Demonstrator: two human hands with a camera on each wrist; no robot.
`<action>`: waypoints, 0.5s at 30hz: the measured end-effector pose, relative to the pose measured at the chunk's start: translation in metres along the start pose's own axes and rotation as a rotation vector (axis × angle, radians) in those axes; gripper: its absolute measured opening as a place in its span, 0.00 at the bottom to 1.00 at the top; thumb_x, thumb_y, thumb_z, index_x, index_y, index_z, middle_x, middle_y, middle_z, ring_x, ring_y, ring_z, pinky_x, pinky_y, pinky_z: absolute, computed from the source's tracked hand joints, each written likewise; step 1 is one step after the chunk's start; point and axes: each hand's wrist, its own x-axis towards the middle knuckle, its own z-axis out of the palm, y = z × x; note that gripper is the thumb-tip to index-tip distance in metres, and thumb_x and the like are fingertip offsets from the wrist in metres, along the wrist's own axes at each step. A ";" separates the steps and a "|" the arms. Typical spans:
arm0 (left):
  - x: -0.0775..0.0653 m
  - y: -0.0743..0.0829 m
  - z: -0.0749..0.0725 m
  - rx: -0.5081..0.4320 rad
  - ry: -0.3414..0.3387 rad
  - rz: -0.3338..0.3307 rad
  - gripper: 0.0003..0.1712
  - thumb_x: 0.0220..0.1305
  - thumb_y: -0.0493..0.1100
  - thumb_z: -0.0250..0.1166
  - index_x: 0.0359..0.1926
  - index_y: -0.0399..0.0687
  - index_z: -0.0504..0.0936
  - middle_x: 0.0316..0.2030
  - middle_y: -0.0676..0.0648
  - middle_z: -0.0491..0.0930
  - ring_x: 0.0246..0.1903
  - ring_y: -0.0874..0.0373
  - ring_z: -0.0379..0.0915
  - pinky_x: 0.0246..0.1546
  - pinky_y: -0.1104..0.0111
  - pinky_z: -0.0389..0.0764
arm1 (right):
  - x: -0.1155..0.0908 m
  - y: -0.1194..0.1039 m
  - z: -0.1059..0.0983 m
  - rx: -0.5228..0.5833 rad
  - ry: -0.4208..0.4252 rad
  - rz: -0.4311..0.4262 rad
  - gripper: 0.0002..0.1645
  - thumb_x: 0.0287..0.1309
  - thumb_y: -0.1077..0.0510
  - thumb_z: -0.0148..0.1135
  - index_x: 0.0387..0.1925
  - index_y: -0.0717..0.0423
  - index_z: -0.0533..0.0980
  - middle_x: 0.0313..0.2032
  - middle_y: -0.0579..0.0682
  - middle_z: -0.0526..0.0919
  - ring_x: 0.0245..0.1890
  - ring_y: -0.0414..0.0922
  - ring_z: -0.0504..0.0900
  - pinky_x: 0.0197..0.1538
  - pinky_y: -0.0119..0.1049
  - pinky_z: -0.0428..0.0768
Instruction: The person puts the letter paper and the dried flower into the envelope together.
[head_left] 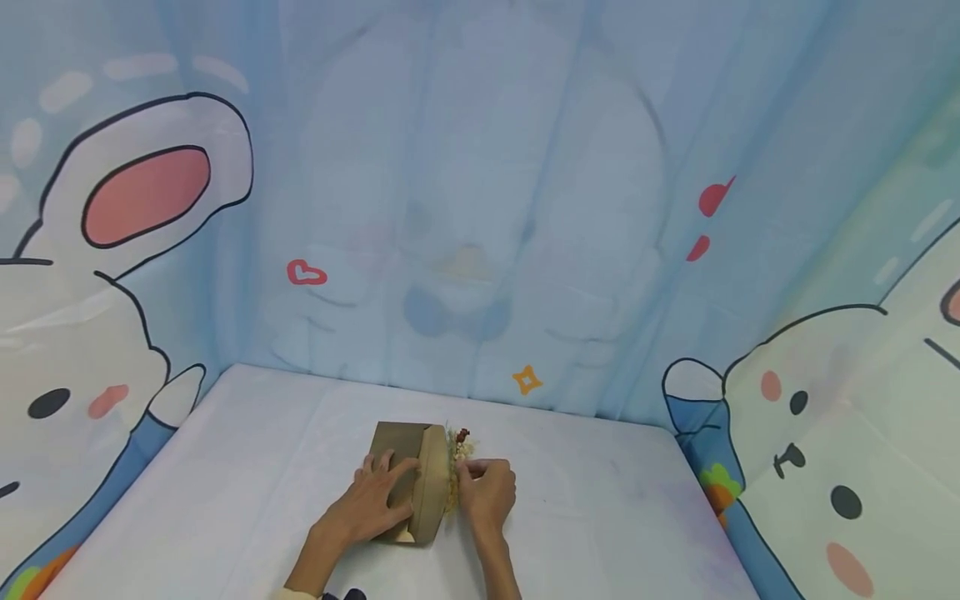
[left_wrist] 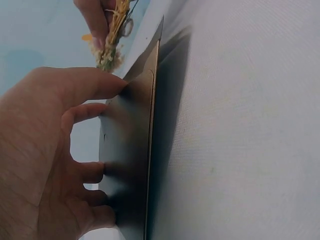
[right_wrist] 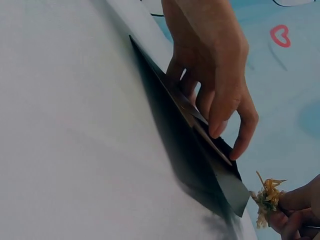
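Observation:
A brown kraft-paper envelope lies on the white-covered table, its flap on the right side. My left hand rests over it with fingers spread, fingertips pressing on the paper. The left wrist view shows the thumb and fingertips against the face of the envelope. Just beyond the flap edge, my right hand pinches a small bunch of dried flowers, yellowish with a dark red bloom at the top. Close to the flap's tip, the dried flowers appear between thumb and fingers in the right wrist view.
White cloth covers the table, which ends at a pale blue curtain behind and at the sides. Cartoon rabbits are printed on the curtain. A small dark object shows at the bottom edge by the left forearm.

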 end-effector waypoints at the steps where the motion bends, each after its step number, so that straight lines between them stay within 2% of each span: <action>1: 0.001 0.000 0.000 -0.001 -0.001 0.000 0.36 0.71 0.50 0.71 0.78 0.57 0.72 0.80 0.22 0.60 0.77 0.08 0.48 0.71 0.17 0.57 | 0.000 -0.001 0.001 -0.002 -0.005 0.000 0.06 0.54 0.64 0.82 0.25 0.60 0.92 0.18 0.51 0.88 0.16 0.39 0.77 0.25 0.39 0.77; 7: 0.003 -0.001 0.002 0.003 0.005 0.007 0.37 0.71 0.50 0.71 0.77 0.57 0.72 0.79 0.21 0.60 0.76 0.07 0.48 0.69 0.17 0.59 | -0.004 -0.004 0.004 -0.002 -0.026 0.005 0.05 0.53 0.65 0.82 0.24 0.59 0.91 0.18 0.49 0.87 0.17 0.39 0.77 0.25 0.38 0.76; 15: 0.000 0.001 -0.001 -0.004 0.010 -0.002 0.36 0.71 0.50 0.70 0.77 0.57 0.73 0.80 0.21 0.59 0.77 0.08 0.48 0.70 0.17 0.58 | -0.012 -0.011 0.013 0.001 -0.056 -0.059 0.05 0.53 0.65 0.81 0.25 0.60 0.92 0.18 0.49 0.88 0.17 0.37 0.77 0.25 0.38 0.78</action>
